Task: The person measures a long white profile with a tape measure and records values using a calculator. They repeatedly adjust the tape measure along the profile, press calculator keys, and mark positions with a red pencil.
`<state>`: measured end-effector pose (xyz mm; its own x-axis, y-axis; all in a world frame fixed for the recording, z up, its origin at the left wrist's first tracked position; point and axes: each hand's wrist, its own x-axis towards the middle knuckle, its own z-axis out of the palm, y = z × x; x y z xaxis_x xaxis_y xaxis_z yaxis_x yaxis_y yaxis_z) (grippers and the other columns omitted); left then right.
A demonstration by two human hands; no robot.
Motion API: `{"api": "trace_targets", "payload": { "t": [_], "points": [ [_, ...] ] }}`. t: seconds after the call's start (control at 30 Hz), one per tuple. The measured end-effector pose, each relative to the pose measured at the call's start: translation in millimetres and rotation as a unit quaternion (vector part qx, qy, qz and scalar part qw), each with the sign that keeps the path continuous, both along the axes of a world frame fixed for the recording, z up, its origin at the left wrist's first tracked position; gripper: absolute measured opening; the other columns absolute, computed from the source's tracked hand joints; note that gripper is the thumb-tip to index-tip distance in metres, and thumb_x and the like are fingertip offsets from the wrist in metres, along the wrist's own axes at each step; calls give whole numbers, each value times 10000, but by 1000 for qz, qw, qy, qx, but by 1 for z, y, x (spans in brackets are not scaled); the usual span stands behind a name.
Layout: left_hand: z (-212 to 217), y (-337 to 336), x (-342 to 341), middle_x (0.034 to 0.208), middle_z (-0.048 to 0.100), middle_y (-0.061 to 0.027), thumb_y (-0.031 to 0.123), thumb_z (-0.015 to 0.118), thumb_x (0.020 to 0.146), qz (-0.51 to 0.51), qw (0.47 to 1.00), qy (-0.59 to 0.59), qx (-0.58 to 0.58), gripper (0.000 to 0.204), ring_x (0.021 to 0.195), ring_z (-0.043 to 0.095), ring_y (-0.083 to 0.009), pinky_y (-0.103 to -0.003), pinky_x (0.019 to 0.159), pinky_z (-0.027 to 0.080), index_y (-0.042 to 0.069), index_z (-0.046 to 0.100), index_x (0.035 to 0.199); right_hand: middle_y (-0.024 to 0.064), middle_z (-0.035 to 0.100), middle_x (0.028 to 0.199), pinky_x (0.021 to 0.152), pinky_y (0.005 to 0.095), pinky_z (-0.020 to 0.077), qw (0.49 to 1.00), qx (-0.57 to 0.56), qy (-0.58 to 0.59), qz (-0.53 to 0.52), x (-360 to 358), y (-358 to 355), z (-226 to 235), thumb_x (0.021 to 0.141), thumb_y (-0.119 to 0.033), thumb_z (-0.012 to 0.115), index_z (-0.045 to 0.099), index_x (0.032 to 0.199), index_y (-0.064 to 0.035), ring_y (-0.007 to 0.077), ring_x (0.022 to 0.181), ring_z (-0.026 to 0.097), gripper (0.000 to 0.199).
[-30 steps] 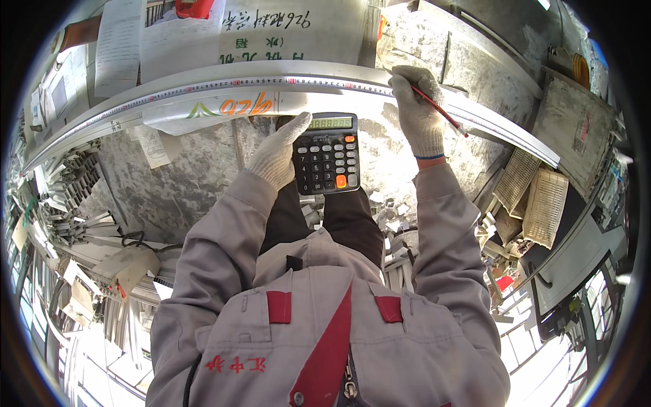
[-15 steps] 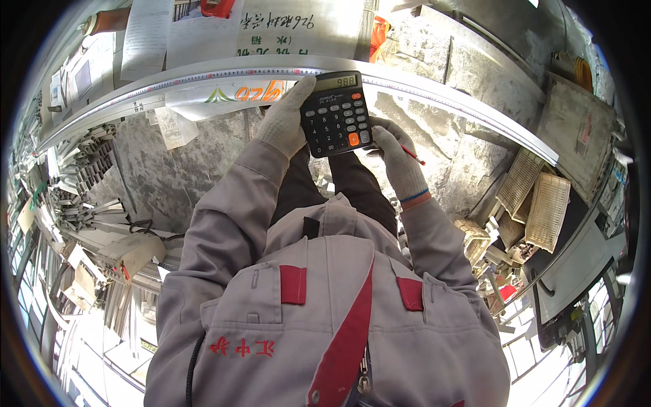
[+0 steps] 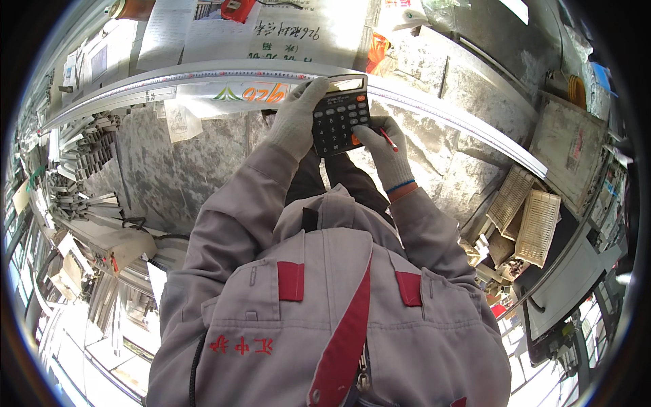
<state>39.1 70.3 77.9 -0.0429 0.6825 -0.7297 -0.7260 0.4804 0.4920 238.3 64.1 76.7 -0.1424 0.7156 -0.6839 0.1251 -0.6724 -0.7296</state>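
A black calculator point(image 3: 335, 122) with grey and orange keys is held up in front of my lap. My gloved left hand point(image 3: 298, 112) is closed on its left edge, with the thumb near the display. Glare whitens that display. My gloved right hand point(image 3: 386, 152) is at the calculator's lower right, its thumb on or just over the orange key. Between the right hand's fingers sits a thin red pen or pencil point(image 3: 390, 140). The fingers behind the calculator are hidden.
Beyond my hands a long pale metal bar point(image 3: 447, 108) with a measuring scale spans the bench. Past it lie papers point(image 3: 163, 34) and a red tape measure point(image 3: 237, 9). Stacked metal profiles point(image 3: 85, 146) are at left, plastic baskets point(image 3: 539, 227) at right.
My right thumb has come from the calculator's right edge onto its lower right keys. The calculator has shifted slightly right, and its display has turned from showing digits to glare.
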Motion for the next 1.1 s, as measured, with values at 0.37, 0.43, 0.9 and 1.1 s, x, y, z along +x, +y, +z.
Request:
{"api": "trace_targets", "payload": {
  "t": [0.37,0.43,0.9,1.1],
  "points": [
    [-6,-4,-6,975,743,-77,285,714,1008,19,999,-41,-4,330,752,729,-144,-286,644,617,20,679,1201,139,698,1111,868,311,555,998,-22,-57,10,-27,-12,-3,801,-285,874,543,1273,124,177,982,673,707],
    [-7,-7,-8,973,742,-78,292,714,1007,20,999,-32,-5,344,750,728,-144,-292,649,618,14,674,1205,149,705,1109,865,326,573,996,-28,-76,29,-34,-11,-8,747,-334,908,538,1272,121,205,996,700,787],
    [-11,-13,-25,1016,739,-100,288,721,1007,34,997,-55,-50,337,799,745,-187,-336,706,646,17,671,1201,121,654,1166,935,340,571,997,-69,10,18,-45,-17,2,765,-178,933,379,1434,111,175,1073,652,916],
    [-25,-13,-38,1066,733,-130,284,704,1021,58,992,-95,-53,356,849,765,-232,-390,727,677,-1,656,1229,182,646,1233,963,338,571,993,-7,-89,82,-56,-23,0,733,-215,938,355,1430,139,222,1103,674,975]
  ]
}}
